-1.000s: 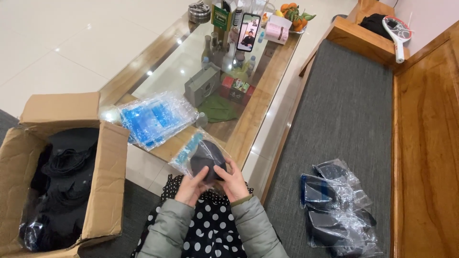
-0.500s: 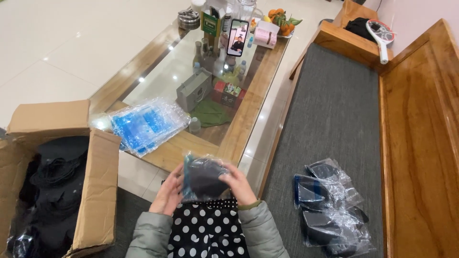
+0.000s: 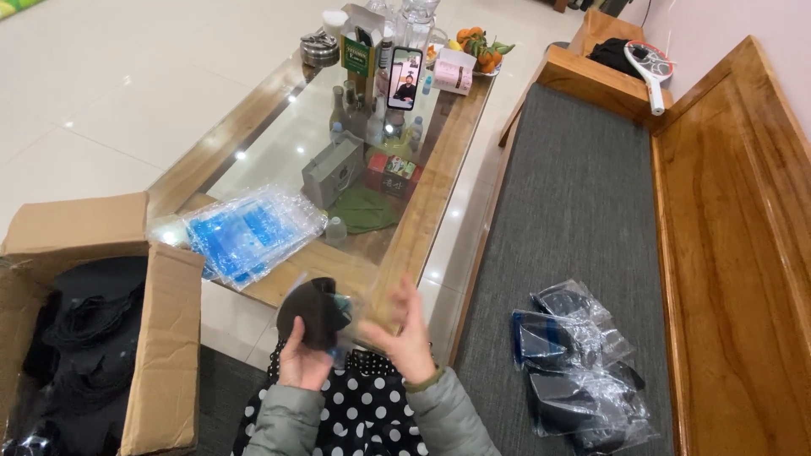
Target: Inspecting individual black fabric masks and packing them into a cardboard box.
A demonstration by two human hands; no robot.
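Observation:
My left hand (image 3: 302,361) grips a dark folded cloth item (image 3: 314,310) held up over my lap. A clear plastic bag (image 3: 365,297) hangs around and beside that item. My right hand (image 3: 409,331) is raised next to it with the fingers spread, touching the bag's right side; whether it grips the plastic is blurred. A stack of clear bags with blue print (image 3: 249,234) lies on the near end of the glass table (image 3: 279,160). Several bagged dark items (image 3: 570,363) are piled on the grey bench cushion (image 3: 574,211) to my right.
An open cardboard box (image 3: 160,338) full of dark cloth items stands at my left on the floor. The table also carries a phone on a stand (image 3: 404,78), bottles, small boxes and fruit. A racket-shaped swatter (image 3: 649,69) lies on the wooden bench end.
I raised the dark item from my lap. Both hands clasped it before; now my left hand alone holds it and my right hand has opened beside the bag.

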